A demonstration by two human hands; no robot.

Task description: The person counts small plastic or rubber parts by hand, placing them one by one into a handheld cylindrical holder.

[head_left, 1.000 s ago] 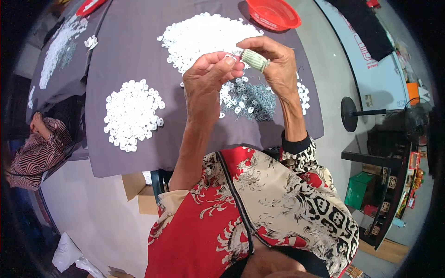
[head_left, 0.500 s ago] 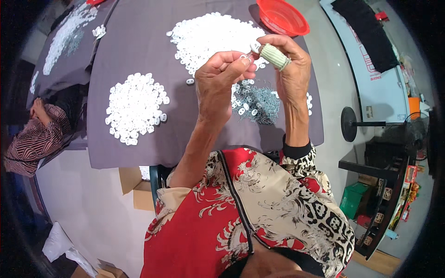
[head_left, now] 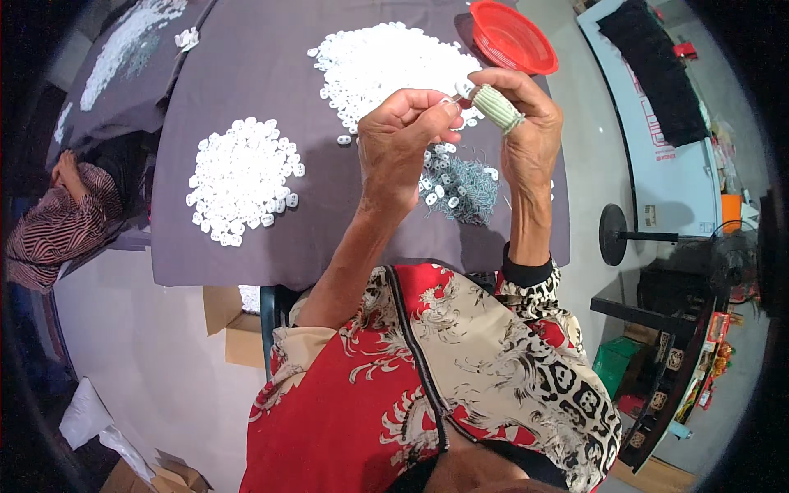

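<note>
Above the table, my two hands meet fingertip to fingertip. My right hand (head_left: 532,123) is closed, pinching a small white plastic piece (head_left: 465,88) with dark holes between thumb and fingers. A pale green ribbed finger cover (head_left: 497,108) sits on its thumb. My left hand (head_left: 394,144) is closed in a pinch just beside that piece; what its fingertips hold is too small to make out. Beneath the hands lies a heap of thin grey metal pieces (head_left: 472,193), with several white pieces mixed in. Behind them spreads a large pile of white pieces (head_left: 386,62).
A smaller pile of white pieces (head_left: 242,181) lies on the left of the grey-covered table (head_left: 329,222). At the far right stands a red plastic basket (head_left: 514,41). Another person (head_left: 62,222) sits at the left table. An open cardboard box (head_left: 245,349) stands below the near edge.
The view has shifted slightly, so the table and piles sit a little differently. Both hands keep their pinch, close together, with the white piece still in my right hand.
</note>
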